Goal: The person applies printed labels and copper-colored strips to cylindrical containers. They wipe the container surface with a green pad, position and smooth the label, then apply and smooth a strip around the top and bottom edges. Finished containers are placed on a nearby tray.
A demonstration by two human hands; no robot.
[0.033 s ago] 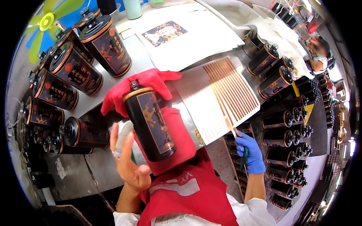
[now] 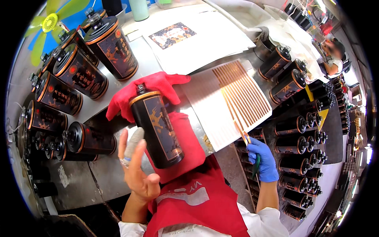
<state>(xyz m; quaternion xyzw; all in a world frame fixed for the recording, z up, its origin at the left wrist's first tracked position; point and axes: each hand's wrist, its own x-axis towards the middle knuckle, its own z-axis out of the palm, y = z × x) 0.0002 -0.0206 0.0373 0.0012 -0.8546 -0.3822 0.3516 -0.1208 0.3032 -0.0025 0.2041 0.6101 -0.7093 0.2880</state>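
With the open, empty left hand (image 2: 139, 175) moved slightly closer, the black bottle (image 2: 156, 132) in mid-frame can be reached more easily, and tweezers (image 2: 239, 128) are held by the curled right hand (image 2: 263, 158).

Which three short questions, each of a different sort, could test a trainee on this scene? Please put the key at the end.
1. Multiple choice: what colour is the cloth beneath the black bottle in the middle? A) Yellow B) Red C) Green
2. True or false: the right hand is bare.
3. Short answer: what is worn over one finger of the left hand?

Key
1: B, red.
2: False; it wears a blue glove.
3: A greyish cover.
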